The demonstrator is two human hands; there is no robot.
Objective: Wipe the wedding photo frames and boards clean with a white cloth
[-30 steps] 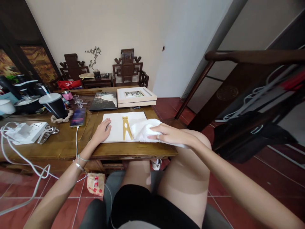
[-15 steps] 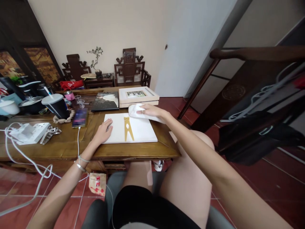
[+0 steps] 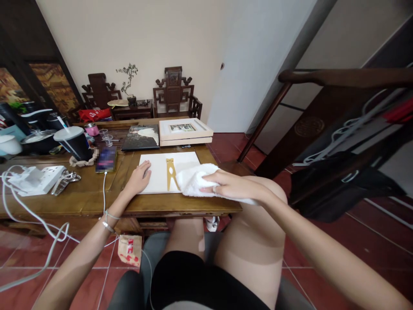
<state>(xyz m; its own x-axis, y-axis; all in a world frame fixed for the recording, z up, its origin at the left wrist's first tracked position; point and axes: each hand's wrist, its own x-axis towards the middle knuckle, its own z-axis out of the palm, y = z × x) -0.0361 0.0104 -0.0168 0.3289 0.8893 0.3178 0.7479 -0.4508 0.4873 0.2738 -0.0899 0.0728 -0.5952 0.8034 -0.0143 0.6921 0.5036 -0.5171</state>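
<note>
A white canvas panel [image 3: 157, 172] with a yellow cat figure [image 3: 171, 173] lies flat on the wooden table [image 3: 80, 198]. My left hand [image 3: 138, 177] rests flat on the panel's left edge, fingers stretched out. My right hand [image 3: 226, 184] presses a white cloth [image 3: 192, 180] onto the panel's near right corner, fingers laid over the cloth and gripping it. A ring shows on one finger.
Behind the panel lie a dark painting [image 3: 141, 137] and a white framed picture [image 3: 184, 130]. To the left are a phone [image 3: 106, 158] on a cable, a black cup [image 3: 73, 142], a power strip [image 3: 32, 180]. A dark wooden rail [image 3: 338, 77] stands right.
My right hand drew the cloth from the panel's far right corner back to its near right corner. The left hand stayed on the panel's left edge.
</note>
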